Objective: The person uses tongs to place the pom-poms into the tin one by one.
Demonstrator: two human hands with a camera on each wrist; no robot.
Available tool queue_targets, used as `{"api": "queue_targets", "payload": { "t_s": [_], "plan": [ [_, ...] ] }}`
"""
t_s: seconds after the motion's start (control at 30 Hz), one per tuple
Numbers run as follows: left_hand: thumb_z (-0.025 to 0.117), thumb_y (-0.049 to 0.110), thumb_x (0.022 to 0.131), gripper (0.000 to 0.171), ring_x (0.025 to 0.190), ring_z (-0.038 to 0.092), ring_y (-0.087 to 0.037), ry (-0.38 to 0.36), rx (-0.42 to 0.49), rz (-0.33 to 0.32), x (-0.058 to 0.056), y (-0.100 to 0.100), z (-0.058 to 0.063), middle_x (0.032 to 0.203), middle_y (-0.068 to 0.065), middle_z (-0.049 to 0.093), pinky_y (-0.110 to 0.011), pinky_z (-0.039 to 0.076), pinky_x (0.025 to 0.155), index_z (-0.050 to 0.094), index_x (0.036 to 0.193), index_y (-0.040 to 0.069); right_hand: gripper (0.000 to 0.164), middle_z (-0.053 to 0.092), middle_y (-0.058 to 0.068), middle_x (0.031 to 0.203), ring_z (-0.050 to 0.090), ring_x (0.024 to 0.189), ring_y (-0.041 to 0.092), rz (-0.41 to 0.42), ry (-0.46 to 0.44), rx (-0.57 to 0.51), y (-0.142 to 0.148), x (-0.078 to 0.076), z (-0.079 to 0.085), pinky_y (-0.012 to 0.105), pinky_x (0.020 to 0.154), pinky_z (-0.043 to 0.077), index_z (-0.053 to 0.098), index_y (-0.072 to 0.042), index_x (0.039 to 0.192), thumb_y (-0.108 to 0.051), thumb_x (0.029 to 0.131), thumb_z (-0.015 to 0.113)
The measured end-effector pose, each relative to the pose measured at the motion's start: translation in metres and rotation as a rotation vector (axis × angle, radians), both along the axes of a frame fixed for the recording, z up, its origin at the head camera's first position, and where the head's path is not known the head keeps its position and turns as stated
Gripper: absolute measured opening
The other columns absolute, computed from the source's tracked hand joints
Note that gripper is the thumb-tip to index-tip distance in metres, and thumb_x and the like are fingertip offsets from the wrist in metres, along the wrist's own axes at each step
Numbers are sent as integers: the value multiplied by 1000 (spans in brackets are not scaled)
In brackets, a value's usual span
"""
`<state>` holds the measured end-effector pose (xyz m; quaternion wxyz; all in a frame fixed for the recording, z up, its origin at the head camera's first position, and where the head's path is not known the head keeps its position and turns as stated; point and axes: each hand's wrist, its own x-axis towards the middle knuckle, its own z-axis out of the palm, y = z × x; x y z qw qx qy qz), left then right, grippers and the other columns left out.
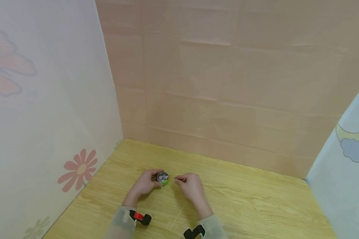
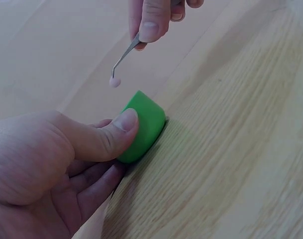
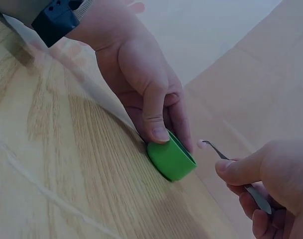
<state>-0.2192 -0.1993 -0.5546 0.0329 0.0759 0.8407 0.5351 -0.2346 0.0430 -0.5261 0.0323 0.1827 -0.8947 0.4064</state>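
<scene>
My left hand [image 1: 144,183] grips a small round green container [image 2: 150,124] on the wooden table, thumb on its near side and fingers behind it. From above, some purple and pale contents show inside, too small to make out. To the right of the container, my right hand [image 1: 192,187] pinches a pair of bent-tipped metal tweezers [image 3: 259,199] between thumb and fingers. A small pale pink ball [image 2: 115,82] sits at the tweezers' tips, held in the air just beside the container's open top and apart from it.
The wood-grain table [image 1: 251,205] spreads around both hands, with a thin pale line [image 1: 178,217] near the front. A tan sheet [image 1: 227,83] stands behind it. White printed panels flank it, the left one with a red flower [image 1: 81,169].
</scene>
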Motion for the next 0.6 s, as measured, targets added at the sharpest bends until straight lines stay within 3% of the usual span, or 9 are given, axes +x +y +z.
{"api": "queue_targets", "payload": {
  "t_s": [0.23, 0.43, 0.6],
  "plan": [
    [80, -1, 93, 57, 132, 63, -39, -4, 2, 2, 0, 1, 0, 142, -21, 66, -53, 53, 109, 63, 147, 0, 11, 81, -3, 97, 74, 88, 14, 5, 35, -22, -11, -2, -5, 31, 70, 60, 88, -17, 105, -21, 95, 83],
    [80, -1, 93, 56, 133, 62, -40, -1, -11, -7, 0, 0, 1, 143, -21, 65, -54, 53, 109, 63, 147, 0, 11, 81, -3, 101, 75, 95, 15, -15, 0, 46, -17, -1, -20, 32, 74, 61, 88, -17, 106, -18, 96, 83],
    [79, -2, 94, 56, 134, 61, -39, -4, -7, -11, -1, -1, 0, 144, -21, 65, -54, 52, 109, 63, 147, 1, 11, 82, -2, 102, 77, 99, 18, -25, 7, 35, -19, 0, -25, 37, 78, 64, 88, -17, 105, -17, 95, 83]
  ]
}}
